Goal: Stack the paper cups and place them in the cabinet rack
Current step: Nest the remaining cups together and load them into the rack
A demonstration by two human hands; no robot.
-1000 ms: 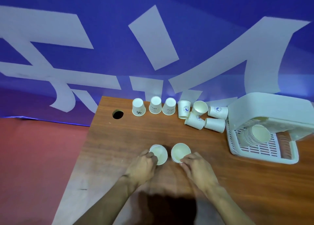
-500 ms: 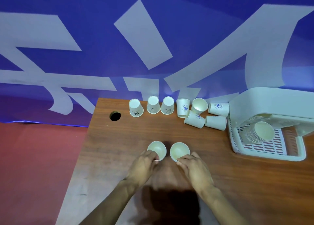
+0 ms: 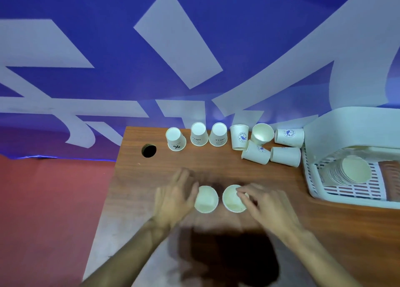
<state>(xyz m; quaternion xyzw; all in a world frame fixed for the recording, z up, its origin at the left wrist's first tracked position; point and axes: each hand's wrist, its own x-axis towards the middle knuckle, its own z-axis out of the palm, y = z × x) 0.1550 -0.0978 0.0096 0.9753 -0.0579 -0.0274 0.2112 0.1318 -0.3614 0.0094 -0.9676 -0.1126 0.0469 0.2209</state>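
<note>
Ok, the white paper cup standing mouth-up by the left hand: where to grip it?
Its side wall just under the rim, coming from its left. The white paper cup stands upright, and the open left hand lies at that side; the second upright cup, pinched at its rim by the right hand, crowds the other side.

Staged booth-like setup, wooden office desk (image 3: 216,169), cable hole (image 3: 149,150), blue printed banner (image 3: 216,37) behind
</note>
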